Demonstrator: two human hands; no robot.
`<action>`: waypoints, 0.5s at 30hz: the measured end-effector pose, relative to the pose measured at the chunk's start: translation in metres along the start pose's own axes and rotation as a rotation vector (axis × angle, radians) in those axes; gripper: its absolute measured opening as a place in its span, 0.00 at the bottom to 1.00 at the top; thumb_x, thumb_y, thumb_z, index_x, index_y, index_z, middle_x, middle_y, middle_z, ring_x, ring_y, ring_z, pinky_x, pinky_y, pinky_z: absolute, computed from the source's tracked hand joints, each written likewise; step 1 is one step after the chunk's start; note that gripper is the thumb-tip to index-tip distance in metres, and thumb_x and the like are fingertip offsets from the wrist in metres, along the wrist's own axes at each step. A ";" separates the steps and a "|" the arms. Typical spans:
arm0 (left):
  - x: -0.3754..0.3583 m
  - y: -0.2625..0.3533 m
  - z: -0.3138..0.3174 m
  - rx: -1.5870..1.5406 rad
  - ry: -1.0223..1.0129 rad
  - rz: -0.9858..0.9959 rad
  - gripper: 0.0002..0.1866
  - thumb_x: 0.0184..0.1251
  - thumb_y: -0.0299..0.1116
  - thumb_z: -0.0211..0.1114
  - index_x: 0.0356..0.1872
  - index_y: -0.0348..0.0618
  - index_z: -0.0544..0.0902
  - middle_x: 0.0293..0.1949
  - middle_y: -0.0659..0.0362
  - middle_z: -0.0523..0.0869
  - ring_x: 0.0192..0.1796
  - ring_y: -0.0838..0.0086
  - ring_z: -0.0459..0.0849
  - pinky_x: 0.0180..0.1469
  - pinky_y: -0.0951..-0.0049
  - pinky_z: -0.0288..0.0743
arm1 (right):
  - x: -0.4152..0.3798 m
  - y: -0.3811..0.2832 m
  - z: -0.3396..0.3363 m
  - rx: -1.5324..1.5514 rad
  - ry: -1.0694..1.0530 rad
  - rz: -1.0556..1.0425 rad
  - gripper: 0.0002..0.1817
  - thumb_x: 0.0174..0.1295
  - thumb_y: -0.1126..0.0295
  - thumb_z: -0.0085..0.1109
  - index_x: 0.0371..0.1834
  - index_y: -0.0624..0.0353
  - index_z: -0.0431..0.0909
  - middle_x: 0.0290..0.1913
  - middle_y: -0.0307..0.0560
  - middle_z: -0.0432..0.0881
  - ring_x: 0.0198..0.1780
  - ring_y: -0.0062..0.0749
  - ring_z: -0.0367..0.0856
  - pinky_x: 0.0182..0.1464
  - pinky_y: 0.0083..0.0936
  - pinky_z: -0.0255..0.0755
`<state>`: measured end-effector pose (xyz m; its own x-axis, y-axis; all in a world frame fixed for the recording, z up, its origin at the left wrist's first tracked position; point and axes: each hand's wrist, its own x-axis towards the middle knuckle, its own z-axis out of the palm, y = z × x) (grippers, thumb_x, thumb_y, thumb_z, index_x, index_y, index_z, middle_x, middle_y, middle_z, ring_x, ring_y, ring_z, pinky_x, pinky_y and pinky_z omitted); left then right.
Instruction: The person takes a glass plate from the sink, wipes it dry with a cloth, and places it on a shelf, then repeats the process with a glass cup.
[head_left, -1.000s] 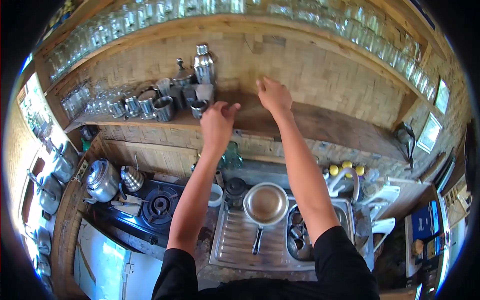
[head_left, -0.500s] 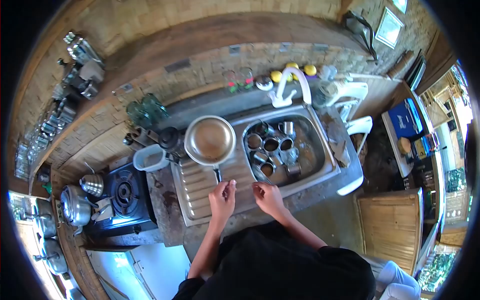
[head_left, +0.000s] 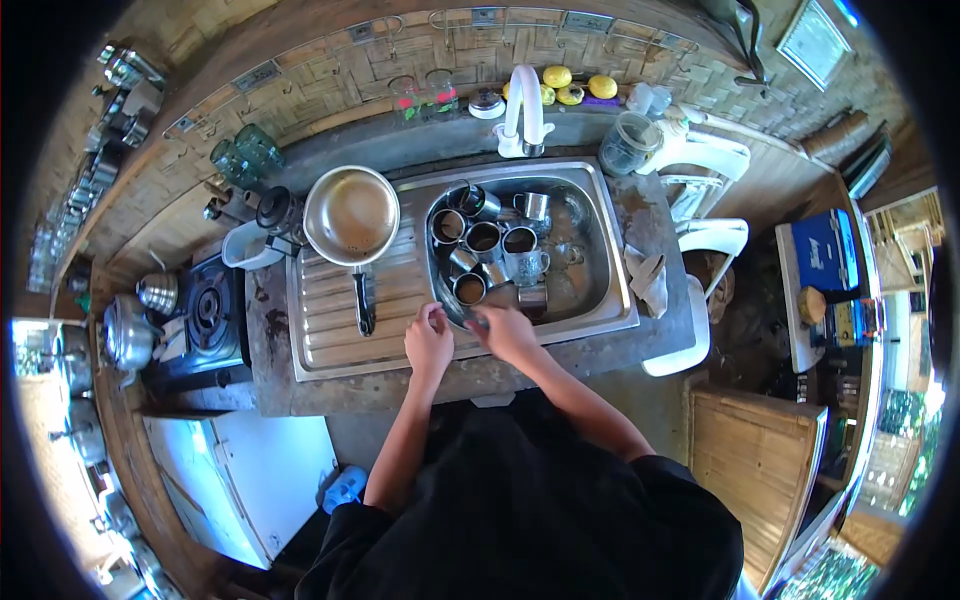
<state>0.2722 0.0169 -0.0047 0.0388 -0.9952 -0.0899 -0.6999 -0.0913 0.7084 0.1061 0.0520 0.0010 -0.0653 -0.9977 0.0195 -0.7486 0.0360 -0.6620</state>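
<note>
My left hand (head_left: 430, 345) hovers over the front rim of the steel sink (head_left: 612, 260), its fingers curled together; whatever they may hold is hidden. My right hand (head_left: 507, 332) is at the basin's front edge, close to the nearest metal mugs, and its fingers are smeared by motion. Several metal mugs (head_left: 484, 240) lie crowded in the basin, some upright and some tipped. Among them sits a clear glass mug (head_left: 527, 266). A saucepan (head_left: 352, 212) with a dark handle rests on the ribbed drainboard (head_left: 318, 330), left of the basin, with brownish liquid or residue inside.
Behind the basin rises a white faucet (head_left: 522, 110). Yellow fruits (head_left: 557, 77) and a glass jar (head_left: 630, 142) stand along the back ledge. To the left are a plastic tub (head_left: 250, 247) and a gas stove (head_left: 212, 305). A cloth (head_left: 648, 282) lies on the right counter.
My view has shifted, so the sink appears higher and further left. My right hand has moved toward the mugs at the basin's front edge. My left hand stays near the front rim, fingers curled.
</note>
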 end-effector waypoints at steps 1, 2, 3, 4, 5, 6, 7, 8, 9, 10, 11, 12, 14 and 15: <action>-0.002 0.004 0.002 0.003 0.023 -0.025 0.10 0.73 0.37 0.64 0.48 0.45 0.86 0.37 0.50 0.92 0.40 0.51 0.90 0.43 0.54 0.82 | 0.005 0.003 0.008 0.020 -0.057 -0.048 0.13 0.67 0.56 0.64 0.42 0.53 0.87 0.39 0.56 0.89 0.39 0.59 0.87 0.44 0.50 0.81; -0.004 0.006 0.003 0.009 0.046 -0.052 0.11 0.72 0.37 0.64 0.48 0.45 0.86 0.37 0.50 0.92 0.40 0.50 0.90 0.44 0.53 0.82 | 0.010 0.007 0.015 0.032 -0.121 -0.020 0.13 0.67 0.57 0.64 0.44 0.52 0.87 0.38 0.56 0.89 0.40 0.59 0.87 0.44 0.51 0.81; -0.006 0.008 0.005 0.007 0.076 -0.049 0.11 0.72 0.37 0.64 0.49 0.44 0.86 0.39 0.50 0.92 0.42 0.50 0.90 0.45 0.54 0.82 | 0.016 0.010 0.022 0.041 -0.185 0.003 0.13 0.67 0.58 0.63 0.46 0.52 0.87 0.38 0.56 0.89 0.40 0.60 0.87 0.44 0.51 0.80; -0.010 0.009 0.008 0.006 0.106 -0.050 0.11 0.72 0.37 0.64 0.49 0.44 0.86 0.40 0.49 0.92 0.43 0.49 0.90 0.45 0.54 0.82 | 0.020 0.014 0.026 0.048 -0.254 0.026 0.13 0.68 0.58 0.63 0.48 0.51 0.87 0.38 0.57 0.88 0.41 0.61 0.87 0.45 0.52 0.80; -0.013 0.009 0.010 0.005 0.134 -0.050 0.12 0.72 0.37 0.64 0.49 0.44 0.86 0.41 0.49 0.92 0.44 0.49 0.90 0.46 0.54 0.82 | 0.023 0.018 0.031 0.073 -0.242 0.000 0.13 0.67 0.58 0.64 0.47 0.52 0.88 0.37 0.58 0.88 0.41 0.60 0.87 0.44 0.50 0.80; -0.014 0.007 0.014 -0.012 0.142 -0.076 0.12 0.72 0.36 0.64 0.49 0.43 0.86 0.42 0.49 0.91 0.45 0.49 0.89 0.47 0.55 0.82 | 0.028 0.020 0.033 0.097 -0.228 -0.025 0.13 0.67 0.58 0.65 0.46 0.54 0.89 0.37 0.59 0.88 0.40 0.58 0.88 0.43 0.48 0.80; -0.015 0.006 0.018 -0.030 0.148 -0.102 0.12 0.72 0.35 0.64 0.50 0.42 0.86 0.43 0.49 0.91 0.46 0.49 0.89 0.47 0.55 0.82 | 0.030 0.022 0.034 0.121 -0.214 -0.047 0.13 0.66 0.58 0.67 0.44 0.55 0.89 0.37 0.60 0.88 0.39 0.57 0.88 0.41 0.46 0.80; -0.018 0.003 0.023 -0.049 0.151 -0.129 0.12 0.72 0.35 0.64 0.50 0.42 0.86 0.44 0.48 0.91 0.47 0.49 0.89 0.47 0.55 0.82 | 0.032 0.026 0.035 0.171 -0.238 -0.034 0.13 0.66 0.59 0.67 0.43 0.56 0.90 0.37 0.60 0.88 0.39 0.56 0.89 0.41 0.45 0.79; -0.021 0.008 0.021 -0.060 0.143 -0.105 0.13 0.72 0.32 0.63 0.54 0.41 0.85 0.51 0.48 0.89 0.48 0.51 0.89 0.48 0.58 0.82 | 0.035 0.028 0.035 0.221 -0.260 -0.020 0.12 0.66 0.60 0.67 0.42 0.56 0.90 0.36 0.61 0.88 0.39 0.55 0.89 0.40 0.44 0.79; -0.024 0.013 0.022 -0.095 0.153 -0.062 0.13 0.73 0.31 0.63 0.55 0.41 0.85 0.53 0.48 0.89 0.48 0.52 0.89 0.48 0.59 0.82 | 0.038 0.030 0.035 0.269 -0.280 -0.003 0.12 0.66 0.60 0.68 0.40 0.57 0.90 0.36 0.61 0.88 0.39 0.54 0.89 0.40 0.42 0.79; -0.027 0.019 0.023 -0.130 0.163 -0.017 0.14 0.73 0.30 0.62 0.56 0.41 0.85 0.55 0.49 0.88 0.47 0.53 0.89 0.48 0.61 0.82 | 0.040 0.032 0.035 0.307 -0.261 -0.049 0.11 0.66 0.62 0.68 0.38 0.57 0.91 0.34 0.61 0.87 0.38 0.52 0.89 0.39 0.39 0.79; -0.029 0.021 0.024 -0.163 0.173 0.031 0.14 0.73 0.29 0.62 0.57 0.41 0.85 0.56 0.49 0.87 0.47 0.53 0.89 0.48 0.62 0.83 | 0.042 0.033 0.032 0.304 -0.280 -0.057 0.10 0.66 0.62 0.68 0.39 0.57 0.91 0.34 0.60 0.87 0.37 0.52 0.89 0.39 0.38 0.79; -0.033 0.016 0.033 -0.176 0.204 0.084 0.15 0.75 0.30 0.61 0.58 0.41 0.84 0.59 0.51 0.86 0.44 0.55 0.90 0.47 0.63 0.83 | 0.044 0.035 0.024 0.298 -0.312 -0.065 0.10 0.67 0.62 0.67 0.40 0.57 0.91 0.34 0.60 0.87 0.37 0.51 0.89 0.40 0.37 0.79; -0.033 0.018 0.033 -0.163 0.218 0.083 0.15 0.75 0.30 0.61 0.58 0.41 0.84 0.59 0.51 0.86 0.44 0.56 0.90 0.47 0.63 0.83 | 0.044 0.035 0.023 0.298 -0.300 -0.072 0.10 0.67 0.63 0.67 0.39 0.58 0.90 0.32 0.58 0.87 0.34 0.49 0.89 0.38 0.38 0.77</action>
<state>0.2345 0.0496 -0.0123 0.1504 -0.9821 0.1132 -0.5841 0.0041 0.8117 0.0922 0.0078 -0.0380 0.2079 -0.9713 -0.1157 -0.5178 -0.0089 -0.8555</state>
